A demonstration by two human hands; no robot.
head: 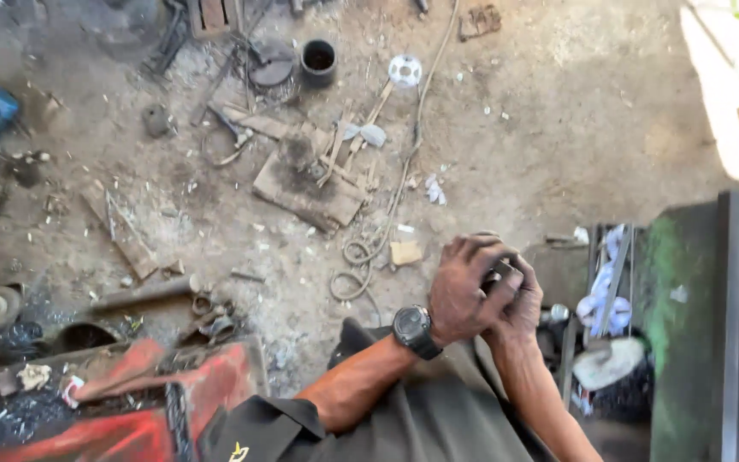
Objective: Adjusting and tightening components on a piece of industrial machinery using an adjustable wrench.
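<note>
We see our left hand (464, 291) and right hand (519, 299) clasped together around a small dark metal piece (500, 272) — mostly hidden by fingers. Beyond lie a wooden board (305, 192), a looping cord (361, 252) and a black cup (318, 60) on the dirt floor (558, 111).

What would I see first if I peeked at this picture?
First you'd see two hands clasped together at lower middle: the left hand over the right hand, gripping a small dark metal piece. A black wristwatch sits on the left wrist. Beyond lies a dirt floor littered with scrap, and a red machine stands at lower left.
</note>
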